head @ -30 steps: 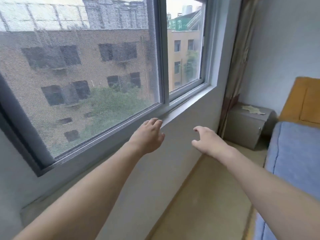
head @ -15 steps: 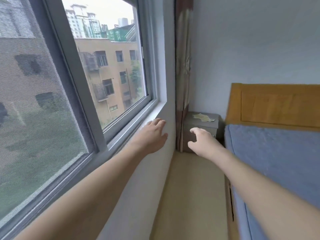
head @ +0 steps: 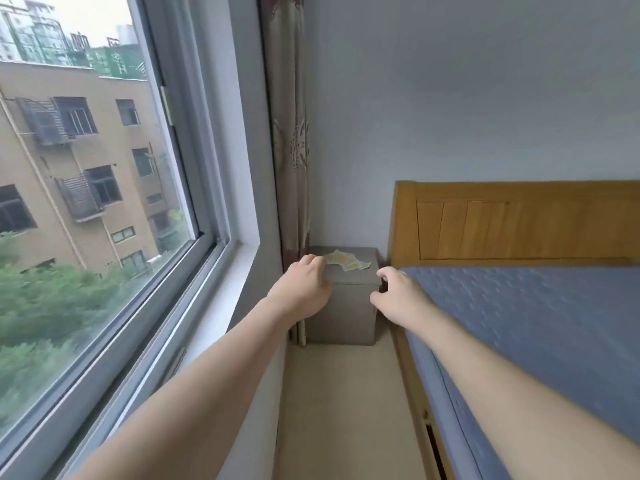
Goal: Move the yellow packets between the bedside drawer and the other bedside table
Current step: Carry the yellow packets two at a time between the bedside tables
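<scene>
A blue bed (head: 536, 334) with a wooden headboard (head: 512, 223) fills the right side. Beside it stands a grey bedside table (head: 349, 306); yellow packets (head: 346, 261) lie along its top's front edge. The left hand (head: 304, 289) and right hand (head: 398, 296) hang before it, fingers loosely curled, holding nothing.

Left hand (head: 302, 289) hides bedside table (head: 349, 306) corner; yellow packets (head: 346, 261) too small, maybe 4.

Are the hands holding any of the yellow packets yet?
No. Both hands are empty. The yellow packets lie on top of the bedside table. The left hand and right hand reach toward it with loosely curled fingers, no grip.
</scene>
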